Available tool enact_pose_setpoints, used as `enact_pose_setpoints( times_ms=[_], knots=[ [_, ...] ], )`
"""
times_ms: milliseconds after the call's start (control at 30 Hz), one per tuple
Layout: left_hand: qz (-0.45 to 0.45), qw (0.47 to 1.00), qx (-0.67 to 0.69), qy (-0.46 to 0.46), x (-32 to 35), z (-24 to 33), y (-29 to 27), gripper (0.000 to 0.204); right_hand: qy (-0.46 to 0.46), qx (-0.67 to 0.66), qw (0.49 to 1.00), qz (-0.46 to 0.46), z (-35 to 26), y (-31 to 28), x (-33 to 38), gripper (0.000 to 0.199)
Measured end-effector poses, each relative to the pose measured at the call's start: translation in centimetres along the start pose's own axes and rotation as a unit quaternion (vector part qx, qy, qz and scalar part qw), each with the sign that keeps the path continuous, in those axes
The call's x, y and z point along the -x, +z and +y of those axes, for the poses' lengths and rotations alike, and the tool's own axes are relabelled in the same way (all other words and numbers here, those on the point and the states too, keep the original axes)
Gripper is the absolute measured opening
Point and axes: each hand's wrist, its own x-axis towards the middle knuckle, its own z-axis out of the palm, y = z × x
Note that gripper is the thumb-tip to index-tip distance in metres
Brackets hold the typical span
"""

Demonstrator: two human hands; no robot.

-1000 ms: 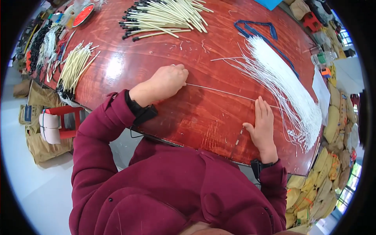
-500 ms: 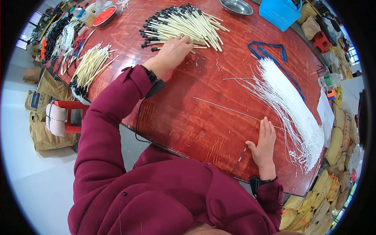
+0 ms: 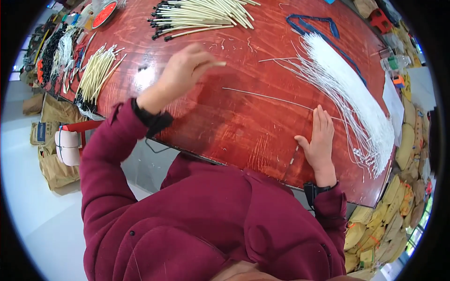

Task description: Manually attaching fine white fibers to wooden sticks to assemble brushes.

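My left hand [image 3: 180,72] is raised over the table, its fingers closed on a cream-coloured tube [image 3: 221,63]; only a short end sticks out past the fingertips, and the rest is hidden. Beyond it lies a pile of cream tubes [image 3: 208,16] with black ends. My right hand [image 3: 321,140] rests flat on the table, fingers stretched and thumb apart. Under or beside its fingertips runs a single thin white cord [image 3: 267,95], reaching left across the wood. Right of that hand spreads a large bundle of white cords [image 3: 349,89].
A smaller bunch of cream tubes [image 3: 96,75] lies at the left edge of the red table [image 3: 225,126]. A bowl of red bits [image 3: 104,15] stands far left. A dark blue strap [image 3: 311,23] curves behind the white bundle. A plastic bottle [image 3: 393,62] is at the right edge.
My left hand has left the tube pile and come back toward me with a cream tube in it. My right hand stays flat by the cord. The view has shifted, so the pile sits higher.
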Motion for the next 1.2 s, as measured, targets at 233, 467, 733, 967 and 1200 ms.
enact_pose_setpoints(
  times_ms=[233,467,733,967,1200],
  knots=[
    [-0.065,0.99,0.055,-0.111,5.2,1.2,3.0,0.007,0.004,0.007,1.0,0.005,0.2,0.7,0.4,0.099],
    [-0.058,0.987,0.064,-0.136,5.0,1.1,3.4,0.007,0.01,0.014,1.0,-0.001,-0.2,1.0,0.0,0.1],
    [-0.061,0.988,0.059,-0.131,4.8,1.0,3.9,0.007,0.021,0.018,1.0,-0.002,-0.4,1.3,-0.3,0.101],
    [-0.051,0.99,0.043,-0.121,4.9,1.2,4.8,0.008,0.01,0.032,0.999,-0.015,-0.1,1.0,-0.5,0.104],
    [-0.095,0.995,-0.013,0.024,1.0,5.2,9.9,0.006,-0.09,0.003,0.996,-0.028,-5.2,1.2,-1.4,0.107]
  ],
)
